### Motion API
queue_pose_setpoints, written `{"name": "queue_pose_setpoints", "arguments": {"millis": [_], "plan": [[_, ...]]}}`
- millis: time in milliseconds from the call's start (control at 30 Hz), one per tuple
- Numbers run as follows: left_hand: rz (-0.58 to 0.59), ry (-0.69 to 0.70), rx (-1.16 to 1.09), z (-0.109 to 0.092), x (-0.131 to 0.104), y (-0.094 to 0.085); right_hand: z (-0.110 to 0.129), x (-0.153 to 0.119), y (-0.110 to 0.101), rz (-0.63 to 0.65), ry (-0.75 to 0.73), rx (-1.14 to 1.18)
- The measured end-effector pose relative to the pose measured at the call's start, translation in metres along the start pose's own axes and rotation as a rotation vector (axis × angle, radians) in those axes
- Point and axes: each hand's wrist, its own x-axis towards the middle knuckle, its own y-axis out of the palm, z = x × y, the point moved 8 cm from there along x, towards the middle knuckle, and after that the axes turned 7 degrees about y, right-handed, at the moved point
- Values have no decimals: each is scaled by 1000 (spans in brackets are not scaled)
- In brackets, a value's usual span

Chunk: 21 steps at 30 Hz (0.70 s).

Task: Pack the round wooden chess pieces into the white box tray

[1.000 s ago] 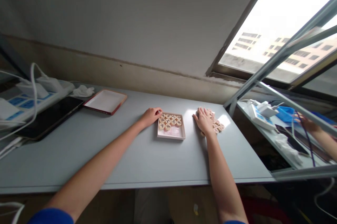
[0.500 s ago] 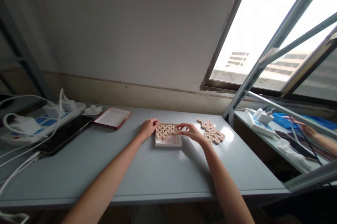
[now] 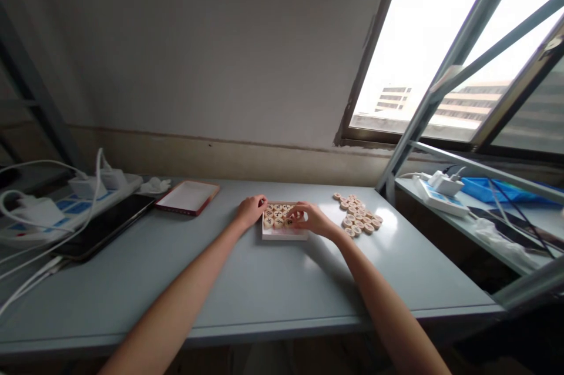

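Observation:
A shallow white box (image 3: 284,235) lies on the grey desk, holding rows of round wooden Chinese chess pieces (image 3: 269,222) with dark characters on top. My left hand (image 3: 251,211) is closed at the box's left edge, its fingers curled against the rim. Over the right side of the box, my right hand (image 3: 315,220) pinches a chess piece (image 3: 289,223) beside the front row; the fingers partly cover the pieces there. To the right, loose chess pieces (image 3: 360,224) lie spread in a cluster on the desk.
A lid (image 3: 187,196) with red sides lies inside up at the back left. Farther left are a power strip (image 3: 73,206) with white plugs and cables, and a dark tablet (image 3: 110,227). A metal frame post (image 3: 408,146) stands at the right, by the window.
My right hand has brought a chess piece down and left into the front row of the box. My left hand stays at the box's left edge. The view has shifted slightly.

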Motion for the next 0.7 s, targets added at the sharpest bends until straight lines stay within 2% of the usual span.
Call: {"name": "queue_pose_setpoints", "arguments": {"millis": [167,267,333,400,467,533,600,700], "plan": [[0,7,15,-3,1,0,0,1,-5,-30,-4,-77],[-8,10,22,-3,1,-1,0,-5,-20,-11,-21,-53],[-6,10,30,-3,2,-1,-15,-13,-38,-14,54,-113],[1,13,45,-3,2,0,-43,-24,-58,-34,221,-247],[8,18,56,-3,2,1,-75,-40,-69,39,405,-332],[11,20,60,-2,2,1,-99,-54,-72,142,519,-299],[7,17,64,-2,3,1,-109,-64,-72,195,562,-222],[3,16,61,0,4,2,-105,-67,-76,161,532,-143]]}}
